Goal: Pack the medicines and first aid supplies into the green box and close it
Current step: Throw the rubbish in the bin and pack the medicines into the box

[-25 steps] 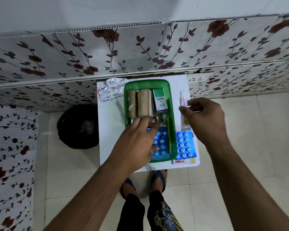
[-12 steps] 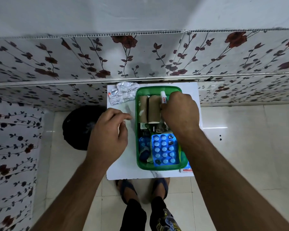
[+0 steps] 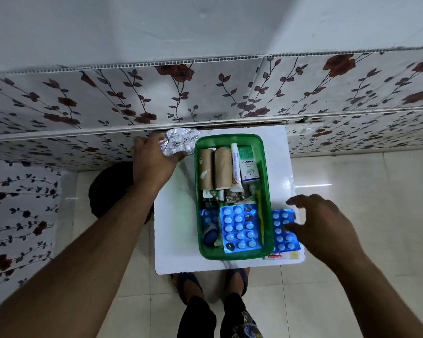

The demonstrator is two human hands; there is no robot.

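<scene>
The open green box (image 3: 267,181) sits on a small white table (image 3: 176,230). Inside lie two brown bandage rolls (image 3: 215,170), a white ointment tube (image 3: 235,167), a green-and-white Optibex carton (image 3: 247,164) and a blue blister pack (image 3: 239,228). My left hand (image 3: 154,159) is closed on crumpled silver foil strips (image 3: 180,141) at the table's far left corner. My right hand (image 3: 320,223) hovers with fingers spread over a second blue blister pack (image 3: 282,228) lying on the table to the right of the box.
A floral-patterned wall (image 3: 205,98) runs right behind the table. A black round object (image 3: 108,189) stands on the tiled floor to the left. My feet in sandals (image 3: 210,279) are at the table's near edge.
The right hand has let go of the white tube, which now lies in the box, and moved to the blister pack on the right. The left hand has reached out and gripped the foil strips.
</scene>
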